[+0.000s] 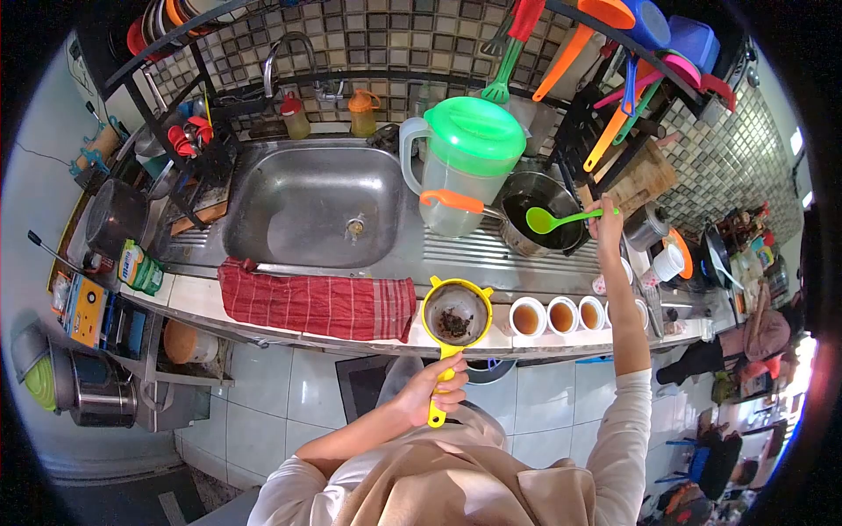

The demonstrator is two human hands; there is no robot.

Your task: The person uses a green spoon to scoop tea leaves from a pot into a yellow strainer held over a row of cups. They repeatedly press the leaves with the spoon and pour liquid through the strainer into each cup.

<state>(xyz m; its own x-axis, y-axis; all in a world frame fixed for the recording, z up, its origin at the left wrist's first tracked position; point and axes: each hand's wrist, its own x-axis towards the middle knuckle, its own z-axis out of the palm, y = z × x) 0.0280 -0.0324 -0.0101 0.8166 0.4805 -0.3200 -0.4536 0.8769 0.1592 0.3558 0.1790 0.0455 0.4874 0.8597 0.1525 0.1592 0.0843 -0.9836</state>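
My left hand (430, 388) is closed around the handle of a yellow strainer (457, 294). Dark wet tea leaves (454, 324) lie in its mesh, which is held at the counter's front edge. My right hand (604, 221) grips a green ladle (541, 220) by the end of its handle. The ladle's bowl is over a steel saucepan (530, 245) with dark liquid inside. To the right of the strainer, several white cups (527, 317) of brown tea stand in a row along the counter edge; my right forearm partly hides the row.
A large clear pitcher (456, 167) with a green lid stands left of the saucepan. A steel sink (316, 206) is farther left, with a red checked cloth (316, 301) along its front edge. Colourful utensils (614, 114) hang from the rack at upper right.
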